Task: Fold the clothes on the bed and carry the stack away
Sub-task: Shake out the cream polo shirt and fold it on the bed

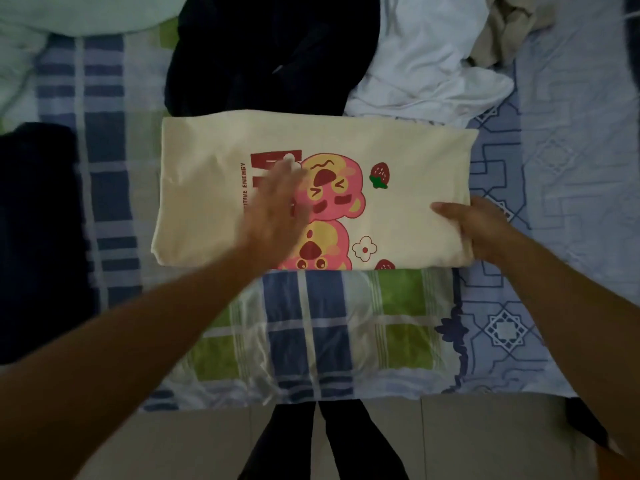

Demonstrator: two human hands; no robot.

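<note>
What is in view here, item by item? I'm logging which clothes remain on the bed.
cream T-shirt: 1, cream with a pink cartoon print, partly folded, middle of the bed.
dark garment: 1, navy or black, unfolded, behind the T-shirt.
white garment: 1, white, crumpled, far right of the dark one.
beige garment: 1, beige, crumpled, top right.
dark pile: 1, dark blue, left edge; cannot tell whether it is folded.
checked sheet: 1, blue, green and white, under the T-shirt.
patterned sheet: 1, pale blue, right side.
left hand: 1, flat on the print, blurred.
right hand: 1, gripping the T-shirt's right edge.
</note>
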